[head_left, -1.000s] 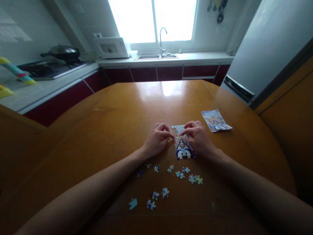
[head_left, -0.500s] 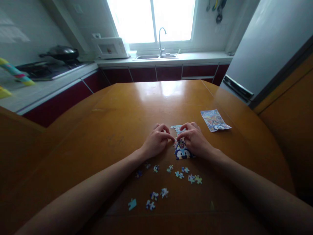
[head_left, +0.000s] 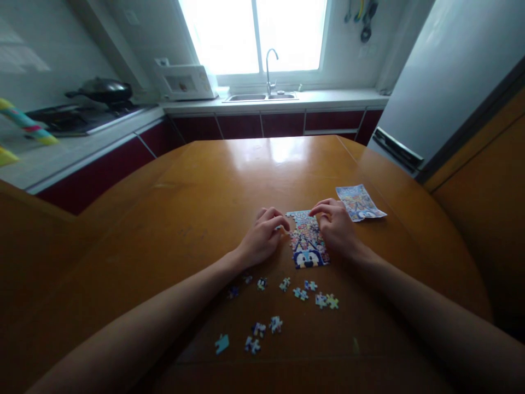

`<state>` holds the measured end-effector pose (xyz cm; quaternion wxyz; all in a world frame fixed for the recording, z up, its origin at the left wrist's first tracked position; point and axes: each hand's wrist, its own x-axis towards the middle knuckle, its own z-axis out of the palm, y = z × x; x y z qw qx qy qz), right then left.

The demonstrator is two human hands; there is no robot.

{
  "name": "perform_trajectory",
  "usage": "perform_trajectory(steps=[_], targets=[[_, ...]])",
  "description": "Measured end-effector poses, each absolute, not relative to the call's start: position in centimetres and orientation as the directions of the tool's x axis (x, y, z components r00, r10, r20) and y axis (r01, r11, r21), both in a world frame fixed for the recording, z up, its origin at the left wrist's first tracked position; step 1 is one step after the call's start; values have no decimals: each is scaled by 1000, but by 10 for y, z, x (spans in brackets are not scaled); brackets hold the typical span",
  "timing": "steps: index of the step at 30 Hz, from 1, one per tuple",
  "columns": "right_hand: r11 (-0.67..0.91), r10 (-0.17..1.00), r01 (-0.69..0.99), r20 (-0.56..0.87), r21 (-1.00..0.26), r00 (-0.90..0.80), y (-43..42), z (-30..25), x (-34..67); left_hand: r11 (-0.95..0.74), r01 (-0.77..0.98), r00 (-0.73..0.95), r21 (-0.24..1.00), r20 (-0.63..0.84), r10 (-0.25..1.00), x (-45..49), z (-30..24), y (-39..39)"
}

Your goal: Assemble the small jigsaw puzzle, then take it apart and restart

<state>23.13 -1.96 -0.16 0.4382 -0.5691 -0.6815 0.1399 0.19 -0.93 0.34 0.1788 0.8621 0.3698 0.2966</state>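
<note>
A partly assembled jigsaw puzzle (head_left: 308, 241) lies on the table, with a blue cartoon dog face at its near end and a stepped gap along its upper left side. Beside that gap my left hand (head_left: 266, 232) is closed, its fingers curled; a bit of light blue at the fingertips looks like a puzzle piece (head_left: 278, 227). My right hand (head_left: 334, 224) rests at the puzzle's right edge, fingers apart, index finger stretched over the upper right corner. Several loose pieces lie nearer me, among them a plain light-blue piece (head_left: 222, 343) and a yellowish one (head_left: 332, 301).
A creased picture sheet (head_left: 359, 202) lies right of the puzzle on the wooden table (head_left: 197, 191). Beyond the table are a counter with a sink (head_left: 250, 98), a microwave (head_left: 186, 82) and a wok (head_left: 104, 89) on the stove. A fridge (head_left: 447, 82) stands at right.
My right hand has moved right and off the puzzle's middle, uncovering more of the picture. The left hand has drawn back slightly from the puzzle's left edge.
</note>
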Motion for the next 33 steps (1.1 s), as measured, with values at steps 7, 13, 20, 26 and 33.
perform_trajectory(steps=[7, 13, 20, 26, 33], targets=[[342, 921, 669, 377, -659, -99, -31, 0, 218, -649, 544, 538, 532, 373, 756, 2, 3, -8], [352, 924, 679, 356, -644, -141, -30, 0, 217, -658, 549, 536, 516, 387, 751, 3, 2, -8], [429, 901, 707, 326, -562, -287, -34, 2, 215, -709, 509, 583, 487, 410, 701, 1, 0, -7], [435, 900, 739, 282, -514, -333, -36, 5, 215, -710, 511, 591, 484, 402, 699, 1, -1, -6], [504, 864, 709, 268, -494, -427, -49, 40, 222, -727, 443, 546, 525, 485, 683, 2, 3, -9]])
